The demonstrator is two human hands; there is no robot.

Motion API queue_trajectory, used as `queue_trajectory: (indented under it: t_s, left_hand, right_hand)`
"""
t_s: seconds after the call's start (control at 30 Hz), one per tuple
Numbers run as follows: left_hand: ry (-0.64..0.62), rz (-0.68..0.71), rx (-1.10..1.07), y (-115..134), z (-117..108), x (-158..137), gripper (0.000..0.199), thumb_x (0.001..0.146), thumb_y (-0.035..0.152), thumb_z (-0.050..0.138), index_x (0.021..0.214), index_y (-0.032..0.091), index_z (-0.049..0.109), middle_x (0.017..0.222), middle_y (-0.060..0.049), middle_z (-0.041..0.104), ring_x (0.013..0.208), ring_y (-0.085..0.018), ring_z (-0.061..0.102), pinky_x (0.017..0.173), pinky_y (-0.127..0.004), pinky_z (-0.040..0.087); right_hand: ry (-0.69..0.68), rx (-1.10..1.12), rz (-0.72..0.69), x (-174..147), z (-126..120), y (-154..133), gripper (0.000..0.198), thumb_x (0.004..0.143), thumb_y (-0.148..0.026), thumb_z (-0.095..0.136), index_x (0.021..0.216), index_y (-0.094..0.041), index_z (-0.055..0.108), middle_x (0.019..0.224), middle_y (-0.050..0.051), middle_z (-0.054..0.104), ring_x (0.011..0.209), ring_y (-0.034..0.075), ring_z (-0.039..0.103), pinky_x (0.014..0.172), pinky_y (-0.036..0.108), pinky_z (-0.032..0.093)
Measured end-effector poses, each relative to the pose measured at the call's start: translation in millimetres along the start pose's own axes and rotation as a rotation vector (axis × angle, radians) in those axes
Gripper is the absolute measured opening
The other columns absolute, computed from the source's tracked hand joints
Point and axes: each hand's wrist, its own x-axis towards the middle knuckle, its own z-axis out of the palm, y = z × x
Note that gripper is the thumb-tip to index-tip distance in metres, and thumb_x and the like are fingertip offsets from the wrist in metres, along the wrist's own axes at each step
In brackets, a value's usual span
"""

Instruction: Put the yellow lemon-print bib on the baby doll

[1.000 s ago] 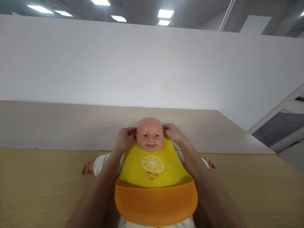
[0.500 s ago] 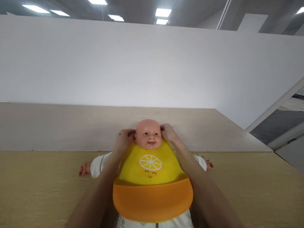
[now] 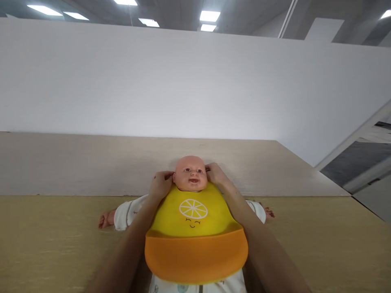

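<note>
A baby doll (image 3: 191, 173) in white printed clothes lies on its back, head away from me and arms spread. Over its chest is a yellow bib (image 3: 174, 224) with a citrus slice and smiling face, and an orange catch pocket (image 3: 196, 258) at its lower end. My left hand (image 3: 161, 185) is closed beside the doll's head on the left, at the bib's neck end. On the other side, my right hand (image 3: 216, 174) is closed at the bib's other upper end. The fingertips of both hands are partly hidden by the head and neck.
The doll lies on a wooden table (image 3: 55, 240) made of a yellowish front board and a paler back board (image 3: 76, 162). A white partition wall (image 3: 183, 81) stands behind it. The table's right edge slants away toward the floor.
Both hands have shifted slightly, staying at the sides of the head. The doll's head has tilted and sunk a little, and the bib's neck edge now shows under its chin.
</note>
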Motion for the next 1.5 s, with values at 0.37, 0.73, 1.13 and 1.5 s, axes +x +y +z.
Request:
queue_trajectory:
  t_s: [0.37,0.73,1.13,1.5]
  left_hand:
    - [-0.036,-0.088,-0.154,-9.8,-0.7,2.8,0.032,0.064,0.030,0.051,0.079,0.015,0.075,0.076,-0.006,0.074,0.082,-0.025,0.066,0.064,-0.028,0.045]
    - [0.040,-0.210,-0.222,-17.9,0.4,3.2,0.025,0.062,0.032,0.058,0.076,0.015,0.070,0.078,-0.009,0.073,0.080,-0.023,0.065,0.065,-0.028,0.045]
    - [-0.055,-0.316,-0.525,-6.1,-13.8,-28.2,0.042,0.068,0.028,0.058,0.106,0.011,0.055,0.080,-0.010,0.070,0.073,-0.021,0.067,0.062,-0.029,0.051]
    - [-0.085,-0.379,-0.732,11.5,-35.0,-51.6,0.045,0.048,0.022,0.074,0.091,0.015,0.063,0.062,0.000,0.066,0.054,-0.012,0.059,0.050,-0.022,0.043]
  right_hand:
    - [-0.033,-0.113,0.047,7.9,3.9,15.5,0.024,0.053,-0.008,0.046,0.059,-0.015,0.069,0.061,0.001,0.066,0.068,0.020,0.060,0.062,0.024,0.041]
    - [-0.046,-0.003,0.081,-3.0,0.0,12.7,0.015,0.055,-0.018,0.049,0.056,-0.015,0.065,0.057,0.000,0.061,0.064,0.016,0.054,0.058,0.023,0.038]
    - [-0.021,0.577,0.279,-81.8,-8.8,-8.2,0.026,0.056,-0.026,0.064,0.080,-0.019,0.059,0.065,-0.001,0.064,0.059,0.015,0.059,0.056,0.025,0.045]
    - [0.077,0.633,0.314,-110.0,-12.9,-35.7,0.044,0.057,-0.012,0.064,0.100,-0.017,0.054,0.064,0.002,0.067,0.057,0.017,0.063,0.055,0.027,0.049]
